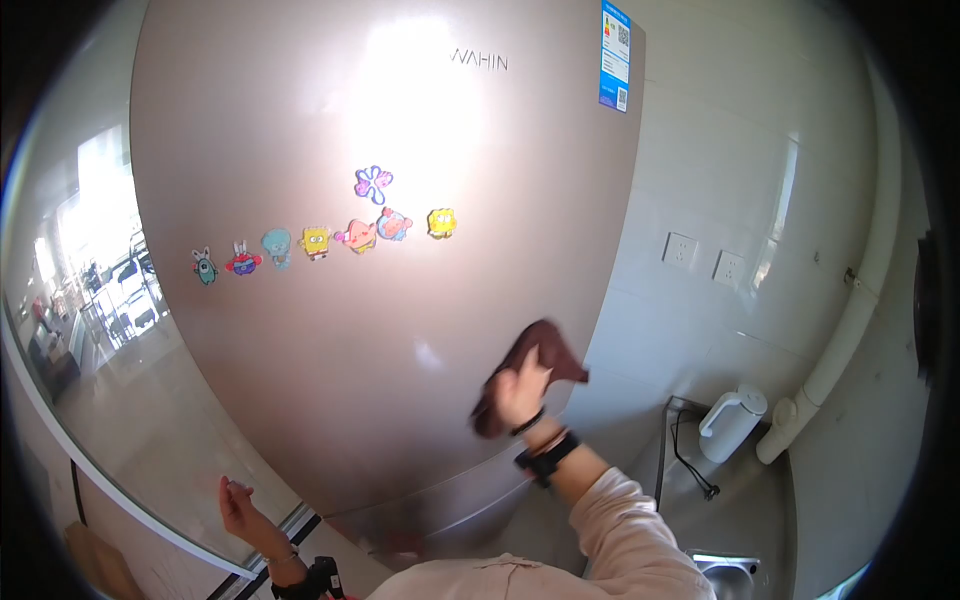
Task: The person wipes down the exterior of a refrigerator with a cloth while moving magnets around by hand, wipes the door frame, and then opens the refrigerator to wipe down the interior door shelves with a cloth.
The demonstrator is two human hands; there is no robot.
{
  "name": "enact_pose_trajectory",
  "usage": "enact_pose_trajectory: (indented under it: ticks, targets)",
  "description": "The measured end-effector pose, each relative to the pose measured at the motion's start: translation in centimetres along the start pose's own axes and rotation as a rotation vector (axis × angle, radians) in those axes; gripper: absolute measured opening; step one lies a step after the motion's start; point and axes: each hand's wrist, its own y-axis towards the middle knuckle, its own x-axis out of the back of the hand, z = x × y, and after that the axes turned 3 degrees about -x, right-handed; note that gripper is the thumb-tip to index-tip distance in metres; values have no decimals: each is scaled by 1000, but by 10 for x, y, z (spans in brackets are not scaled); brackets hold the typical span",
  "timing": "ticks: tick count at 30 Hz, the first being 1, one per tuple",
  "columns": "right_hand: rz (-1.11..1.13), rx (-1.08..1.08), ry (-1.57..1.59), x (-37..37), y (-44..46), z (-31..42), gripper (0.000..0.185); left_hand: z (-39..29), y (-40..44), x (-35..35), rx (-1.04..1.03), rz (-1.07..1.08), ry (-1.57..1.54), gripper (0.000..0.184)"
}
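Observation:
My right hand (522, 393) holds a dark brown cloth (536, 345) against the lower right part of a refrigerator door (300, 340). The cloth is bunched under the palm, with a corner hanging out to the right; the hand is slightly blurred. Low on the left, my left hand (245, 515) is raised away from the door, its fingers curled in. Whether something small sits between those fingers cannot be made out. Cartoon magnets run across the door, among them a yellow sponge magnet (441, 223) and a flower-shaped magnet (374, 184).
An energy label (615, 55) is stuck at the door's upper right. To the right are wall sockets (681, 248), a white kettle (733, 423) on a metal counter (745, 500), a black cord (690, 465) and a pipe (835, 355). A glass panel (150, 400) stands left.

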Motion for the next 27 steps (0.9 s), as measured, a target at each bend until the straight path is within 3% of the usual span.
enact_pose_trajectory:
  ticks: [1, 3, 5, 6, 10, 13, 15, 18, 20, 22, 23, 24, 26, 27]
  targets:
    - [10, 126, -70, 1, -13, 25, 69, 2, 1, 3, 1, 6, 3, 26]
    - [288, 80, 173, 6, -21, 78, 68, 7, 7, 12, 1, 63, 8, 30]
    - [737, -71, 553, -1, -16, 119, 65, 3, 11, 19, 9, 62, 12, 31]
    - [843, 21, 512, -7, -6, 137, 63, 2, 12, 20, 22, 59, 4, 31]
    - [358, 517, 256, -10, 47, 221, 57, 3, 14, 31, 54, 39, 23, 31]
    - [307, 381, 455, -8, 63, 259, 53, 3, 28, 38, 56, 9, -42, 25]
    - [523, 169, 361, -18, 13, 264, 50, 6, 35, 48, 45, 74, -19, 25]
    - [550, 511, 302, -37, -65, 241, 46, 26, 46, 57, 49, 71, -51, 24]
    - [603, 590, 302, -29, -110, 231, 45, 30, 54, 66, 77, 68, -62, 24]
    - [1021, 477, 358, -30, -152, 208, 45, 29, 56, 71, 80, 82, -15, 24]
    - [1033, 474, 356, -33, -156, 204, 45, 31, 58, 75, 90, 82, -10, 24]
    - [749, 938, 25, -31, -143, 214, 45, 34, 61, 80, 87, 95, -23, 24]
    - [834, 673, 346, -21, -88, 234, 44, 42, 63, 84, 89, 121, -46, 24]
    - [1035, 734, 181, -15, -61, 249, 45, 47, 66, 85, 121, 110, -57, 24]
